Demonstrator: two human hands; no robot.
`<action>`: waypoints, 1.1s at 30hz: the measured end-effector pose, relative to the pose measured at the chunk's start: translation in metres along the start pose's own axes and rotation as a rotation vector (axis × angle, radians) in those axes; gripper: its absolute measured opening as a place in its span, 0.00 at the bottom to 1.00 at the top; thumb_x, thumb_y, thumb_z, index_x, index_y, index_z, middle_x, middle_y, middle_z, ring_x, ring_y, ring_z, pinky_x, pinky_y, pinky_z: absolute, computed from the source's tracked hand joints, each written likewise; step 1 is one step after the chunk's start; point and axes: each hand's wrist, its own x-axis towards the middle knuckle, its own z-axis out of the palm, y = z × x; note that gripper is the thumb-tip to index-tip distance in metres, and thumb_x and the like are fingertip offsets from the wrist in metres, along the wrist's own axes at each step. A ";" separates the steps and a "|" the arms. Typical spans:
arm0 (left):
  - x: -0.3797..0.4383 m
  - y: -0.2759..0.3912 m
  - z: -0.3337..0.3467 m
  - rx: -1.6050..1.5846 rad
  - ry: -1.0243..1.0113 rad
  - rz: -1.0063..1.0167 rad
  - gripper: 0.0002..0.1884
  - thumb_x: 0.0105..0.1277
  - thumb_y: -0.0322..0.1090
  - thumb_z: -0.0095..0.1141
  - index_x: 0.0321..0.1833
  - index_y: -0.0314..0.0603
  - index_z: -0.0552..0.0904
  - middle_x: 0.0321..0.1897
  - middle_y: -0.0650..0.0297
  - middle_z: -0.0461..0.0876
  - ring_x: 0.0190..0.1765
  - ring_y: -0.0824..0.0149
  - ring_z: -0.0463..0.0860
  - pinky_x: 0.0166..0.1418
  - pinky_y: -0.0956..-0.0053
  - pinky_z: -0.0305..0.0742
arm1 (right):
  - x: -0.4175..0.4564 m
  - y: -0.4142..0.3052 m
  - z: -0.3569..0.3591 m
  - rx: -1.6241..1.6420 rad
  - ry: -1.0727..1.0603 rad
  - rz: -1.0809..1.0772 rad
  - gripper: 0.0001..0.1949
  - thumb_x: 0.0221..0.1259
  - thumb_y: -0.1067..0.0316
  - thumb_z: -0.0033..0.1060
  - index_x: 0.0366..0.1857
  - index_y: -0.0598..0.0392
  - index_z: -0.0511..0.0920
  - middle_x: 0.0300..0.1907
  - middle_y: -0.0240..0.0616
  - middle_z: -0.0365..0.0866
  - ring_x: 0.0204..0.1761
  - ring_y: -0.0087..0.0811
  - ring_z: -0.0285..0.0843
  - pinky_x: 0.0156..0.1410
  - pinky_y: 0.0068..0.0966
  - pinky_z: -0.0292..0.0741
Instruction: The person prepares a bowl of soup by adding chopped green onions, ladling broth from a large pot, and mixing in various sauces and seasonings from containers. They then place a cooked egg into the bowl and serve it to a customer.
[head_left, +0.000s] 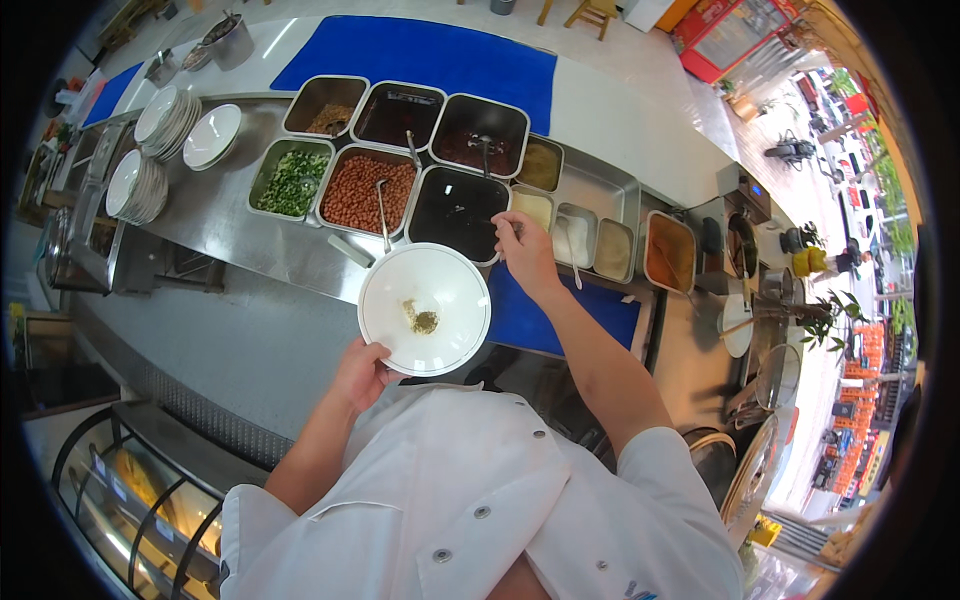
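Observation:
My left hand (365, 373) grips the lower left rim of a white bowl (450, 281), tilted towards me. Inside it sit a small heap of greenish-brown ground seasoning (424, 322) and a paler powder beside it. Over the right edge of a square steel container of dark liquid (454, 210), my right hand (523, 247) pinches what looks like a thin spoon handle; its lower part is hidden in the liquid. Just right of that hand are pans of pale powder (532, 204) and white granules (574, 234), the latter with a spoon in it.
Containers of chopped scallions (289, 184), peanuts (364, 191) and chilli sauce (465, 146) line the steel counter (225, 225). Stacked white plates (135, 187) stand at left. An orange-red seasoning pan (670, 251) lies right, near cookware. A glass display case (142, 495) is at lower left.

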 end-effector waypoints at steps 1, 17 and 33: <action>0.001 0.001 0.000 0.000 -0.022 -0.013 0.27 0.63 0.21 0.40 0.67 0.25 0.62 0.60 0.43 0.73 0.55 0.50 0.83 0.53 0.56 0.87 | -0.005 -0.003 -0.005 -0.020 0.009 -0.009 0.09 0.72 0.66 0.53 0.46 0.59 0.80 0.32 0.32 0.78 0.30 0.19 0.77 0.33 0.17 0.74; 0.001 0.025 0.000 0.027 -0.081 -0.001 0.30 0.62 0.19 0.38 0.71 0.33 0.59 0.63 0.47 0.71 0.60 0.49 0.80 0.54 0.54 0.86 | -0.064 -0.071 -0.040 0.140 0.166 0.022 0.10 0.73 0.66 0.52 0.45 0.61 0.80 0.33 0.35 0.78 0.30 0.21 0.77 0.33 0.19 0.74; 0.009 0.074 0.036 -0.007 -0.159 0.136 0.30 0.62 0.21 0.39 0.71 0.31 0.59 0.64 0.44 0.70 0.61 0.45 0.79 0.58 0.49 0.84 | -0.148 -0.137 -0.047 0.136 0.182 -0.022 0.09 0.73 0.69 0.52 0.45 0.62 0.80 0.34 0.36 0.80 0.31 0.21 0.78 0.33 0.19 0.76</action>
